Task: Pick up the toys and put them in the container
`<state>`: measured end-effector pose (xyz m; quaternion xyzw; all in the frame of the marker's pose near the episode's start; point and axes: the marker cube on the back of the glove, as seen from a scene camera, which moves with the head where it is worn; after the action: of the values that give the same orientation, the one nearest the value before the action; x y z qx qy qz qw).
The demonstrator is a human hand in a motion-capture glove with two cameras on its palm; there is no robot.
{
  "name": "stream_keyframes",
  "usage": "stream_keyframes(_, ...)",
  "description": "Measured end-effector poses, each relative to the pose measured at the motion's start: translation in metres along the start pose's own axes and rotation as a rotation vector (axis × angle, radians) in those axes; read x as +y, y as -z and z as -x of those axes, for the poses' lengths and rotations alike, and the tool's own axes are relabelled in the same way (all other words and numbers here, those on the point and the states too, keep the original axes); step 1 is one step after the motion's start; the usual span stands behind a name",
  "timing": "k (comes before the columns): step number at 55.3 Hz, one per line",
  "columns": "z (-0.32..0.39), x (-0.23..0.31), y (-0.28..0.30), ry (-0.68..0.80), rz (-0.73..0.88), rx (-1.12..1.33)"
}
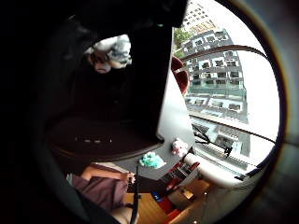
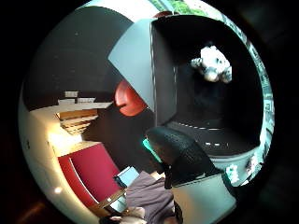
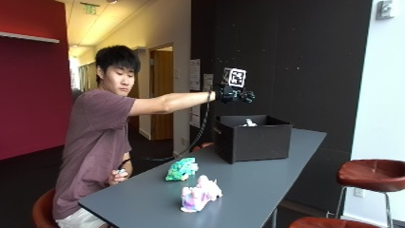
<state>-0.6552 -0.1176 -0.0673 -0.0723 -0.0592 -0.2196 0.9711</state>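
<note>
My gloved right hand [image 3: 233, 93] hovers in the air above the black container [image 3: 253, 140] and holds nothing; its fingers look relaxed. Inside the box lies a white and grey plush toy [image 2: 212, 63], which also peeks over the rim [image 3: 249, 123] and shows on the box's floor [image 1: 110, 52]. A teal plush toy [image 3: 181, 169] rests on the grey table [image 3: 272, 175] in front of the person. Closer to the table's near end sits a pink and white plush toy [image 3: 200, 194]. Both table toys also show small in the little finger side view, teal [image 1: 152, 160] and pink [image 1: 179, 147].
The bare left hand [image 3: 119, 175] rests at the table's edge by the person's lap. Two brown stools [image 3: 370, 173] stand to the right of the table. A dark wall runs behind the container.
</note>
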Motion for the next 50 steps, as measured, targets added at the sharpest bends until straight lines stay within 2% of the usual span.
stream_keyframes(2, 0.03, 0.0, -0.002, 0.115, 0.01, 0.111)
stream_keyframes(4, 0.025, 0.008, 0.007, 0.153, -0.001, 0.135)
stream_keyframes(9, -0.082, 0.064, 0.06, 0.178, -0.075, 0.084)
stream_keyframes(19, -0.211, 0.141, 0.113, 0.089, -0.125, 0.088)
stream_keyframes(25, -0.293, 0.178, 0.118, -0.097, -0.113, 0.079)
stream_keyframes(28, -0.326, 0.194, 0.115, -0.115, -0.104, 0.026)
stream_keyframes(33, -0.379, 0.215, 0.095, -0.107, -0.069, 0.022)
stream_keyframes(37, -0.428, 0.22, 0.063, -0.233, -0.014, 0.066)
stream_keyframes(41, -0.473, 0.225, 0.018, -0.181, 0.054, 0.046)
stream_keyframes(46, -0.518, 0.215, -0.042, -0.44, 0.124, 0.009)
stream_keyframes(50, -0.545, 0.21, -0.094, -0.498, 0.165, 0.033)
